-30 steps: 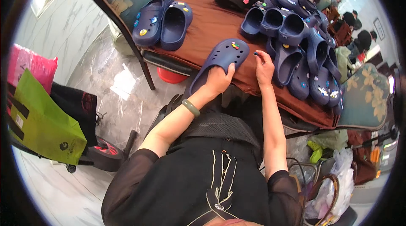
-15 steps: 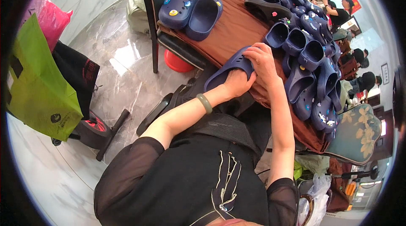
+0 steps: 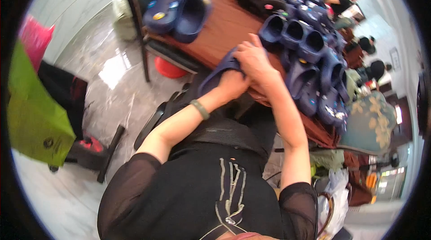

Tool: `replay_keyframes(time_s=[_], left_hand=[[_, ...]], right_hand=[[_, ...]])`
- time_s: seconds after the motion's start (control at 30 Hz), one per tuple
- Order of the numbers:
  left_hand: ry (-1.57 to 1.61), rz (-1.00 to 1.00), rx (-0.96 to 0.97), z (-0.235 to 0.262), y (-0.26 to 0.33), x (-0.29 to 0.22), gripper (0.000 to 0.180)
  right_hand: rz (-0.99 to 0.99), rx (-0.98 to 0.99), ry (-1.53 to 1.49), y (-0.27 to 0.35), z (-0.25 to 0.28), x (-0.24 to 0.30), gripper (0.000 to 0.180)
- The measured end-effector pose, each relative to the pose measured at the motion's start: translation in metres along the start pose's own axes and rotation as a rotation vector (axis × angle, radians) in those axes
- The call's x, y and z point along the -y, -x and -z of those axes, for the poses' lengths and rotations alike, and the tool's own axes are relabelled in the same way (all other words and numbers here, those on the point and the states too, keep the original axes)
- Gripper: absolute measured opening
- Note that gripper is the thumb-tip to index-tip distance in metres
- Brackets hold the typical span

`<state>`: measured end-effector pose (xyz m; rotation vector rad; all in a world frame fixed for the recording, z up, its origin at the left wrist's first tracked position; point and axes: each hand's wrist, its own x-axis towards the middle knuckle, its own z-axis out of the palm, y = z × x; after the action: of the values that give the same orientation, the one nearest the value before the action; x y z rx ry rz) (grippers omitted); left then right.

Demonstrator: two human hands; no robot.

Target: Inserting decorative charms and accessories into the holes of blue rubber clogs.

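Over my lap is a navy blue clog (image 3: pixel 220 67) with holes in its upper. My left hand (image 3: pixel 233 84), with a greenish bangle at the wrist, reaches into its foot opening and holds it; those fingertips are hidden inside. From above, my right hand (image 3: pixel 253 62) bends its fingers against the top of the clog. Whether something small sits under them cannot be seen. Just beyond, a pair of navy clogs with colourful charms (image 3: pixel 164 13) stands at the left end of the brown-covered table (image 3: pixel 213 13).
Many more navy clogs (image 3: pixel 294 31) crowd the table's right side, several bearing charms. A flowered chair back (image 3: pixel 370 121) stands at right. On the left are a green bag (image 3: pixel 33 110), a pink bag (image 3: pixel 38 42) and a red basin (image 3: pixel 170 67) under the table. People sit farther off.
The whole view has shifted, so table and clogs appear farther left, with some blur. Both hands stay at the same clog; one right finger now sticks up more.
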<state>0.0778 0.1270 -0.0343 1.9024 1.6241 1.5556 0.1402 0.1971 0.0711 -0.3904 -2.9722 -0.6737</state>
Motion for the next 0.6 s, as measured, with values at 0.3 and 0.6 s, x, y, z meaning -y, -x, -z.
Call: replay_keyframes(time_s=[0.3,0.6], left_hand=[[0.026,0.052,-0.100,-0.001,0.005,0.007,0.040],[0.037,0.056,-0.049,0.003,0.002,0.002,0.041]], right_hand=[[-0.223,-0.005,-0.199,-0.004,-0.009,-0.007,0.016],[-0.271,0.054,-0.239,0.005,-0.014,0.005,0.028]])
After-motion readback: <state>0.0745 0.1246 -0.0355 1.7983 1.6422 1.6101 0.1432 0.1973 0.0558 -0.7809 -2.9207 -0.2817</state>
